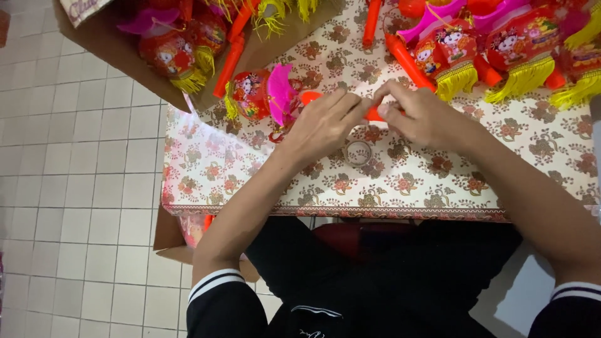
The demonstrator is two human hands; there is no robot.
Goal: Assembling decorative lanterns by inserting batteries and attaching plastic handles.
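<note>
A: Biggest first. Surface (438,181), floral cloth, person seated at it. Cardboard box (119,59) at upper left holds more lanterns.

B: Finished ones?

A: Row of red lanterns (501,50) with yellow fringe at the top right. The one in hand is the small lantern (253,94), red with a pink fan top, lying just beyond the left hand.

B: Hands?

A: Left hand (322,125) and right hand (422,116) meet fingertip to fingertip, both pinching an orange handle piece (374,114), mostly hidden. My judgement: keep the pinch close to the joint, push straight, don't twist thin plastic.

B: Smallest?

A: Clear tape roll (359,152) lying near, below the hands.
</note>
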